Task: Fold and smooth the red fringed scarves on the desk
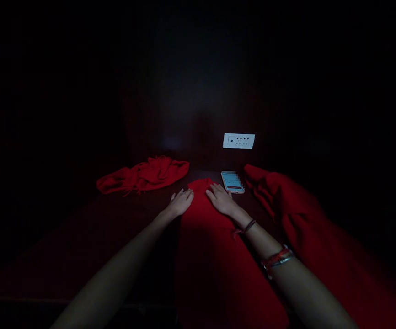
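A long red scarf [206,228] runs lengthwise down the dark table toward me, its far end narrow and slightly creased. My left hand [181,203] rests at the scarf's left edge near that end, fingers stretched out. Lying on the right side of the same end is my right hand [221,199], with its fingers spread over the fabric. Neither hand visibly grips the cloth. Bracelets circle my right wrist and forearm. Just beyond the right hand lies a phone [232,182] with its screen lit.
A crumpled red fringed cloth [146,176] lies at the back left. Another long red cloth [297,219] stretches down the right side, with folds in it. A white socket panel [238,140] is on the dark wall behind. Surroundings are very dim.
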Demonstrator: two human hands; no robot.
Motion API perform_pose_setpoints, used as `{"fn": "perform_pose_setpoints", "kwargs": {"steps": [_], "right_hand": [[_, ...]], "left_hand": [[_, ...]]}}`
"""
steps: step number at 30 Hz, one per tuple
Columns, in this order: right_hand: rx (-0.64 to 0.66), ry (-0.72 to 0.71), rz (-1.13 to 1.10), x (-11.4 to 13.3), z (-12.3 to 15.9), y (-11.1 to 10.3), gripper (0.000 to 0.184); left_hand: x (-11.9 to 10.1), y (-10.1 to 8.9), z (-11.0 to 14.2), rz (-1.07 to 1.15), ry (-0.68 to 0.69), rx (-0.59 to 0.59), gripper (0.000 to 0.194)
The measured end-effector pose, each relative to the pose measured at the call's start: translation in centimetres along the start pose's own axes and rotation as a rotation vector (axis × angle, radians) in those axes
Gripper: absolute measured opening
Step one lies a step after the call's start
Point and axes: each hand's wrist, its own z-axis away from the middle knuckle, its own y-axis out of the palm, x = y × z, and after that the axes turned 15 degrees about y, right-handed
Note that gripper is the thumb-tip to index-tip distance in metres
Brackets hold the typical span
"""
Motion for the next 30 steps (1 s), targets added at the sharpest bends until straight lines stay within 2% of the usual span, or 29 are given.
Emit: {"fn": "perform_pose_setpoints", "kwargs": {"steps": [3,5,8,10,13,15,19,22,24,26,30], "right_hand": [[0.008,-0.109,0.025,0.8,-1.8,-0.8,0.055],[0.129,-0.153,0.097,1.5,-3.3,-0.7,0.055],[0.323,-0.098,0.205,2.3,-4.9,0.2,0.057],[0.354,-0.056,0.233,2.3,-5.4,1.0,0.058],[0.317,-0.039,0.225,2.0,-5.7,1.6,0.058],[0.258,-0.057,0.211,1.7,-5.7,1.1,0.056],[0.107,-0.108,0.178,0.9,-4.6,-1.6,0.054],[0.132,-0.144,0.15,0.3,-2.5,-3.3,0.058],[0.202,-0.187,0.167,-0.2,-1.0,-3.0,0.062],[0.229,-0.179,0.205,-0.6,0.2,-1.7,0.066],[0.168,-0.147,0.23,-1.3,0.8,0.7,0.067]], "left_hand": [[0.2,0.2,-0.1,-0.003,-0.025,-0.045,0.054],[0.3,0.3,-0.2,-0.012,-0.022,-0.079,0.054],[0.4,0.4,-0.2,-0.014,-0.02,-0.108,0.054],[0.3,0.3,-0.2,-0.009,-0.024,-0.093,0.056],[0.1,0.0,-0.1,-0.003,-0.013,-0.048,0.053],[0.1,-0.2,0.1,-0.005,0.012,-0.008,0.049],[0.1,-0.5,0.2,-0.034,0.036,0.036,0.048],[0.2,-0.7,0.2,-0.05,0.054,0.041,0.048],[0.4,-0.7,0.2,-0.054,0.064,0.052,0.049],[0.5,-0.6,0.1,-0.054,0.061,0.065,0.049],[0.4,-0.4,0.1,-0.072,0.051,0.042,0.049]]}}
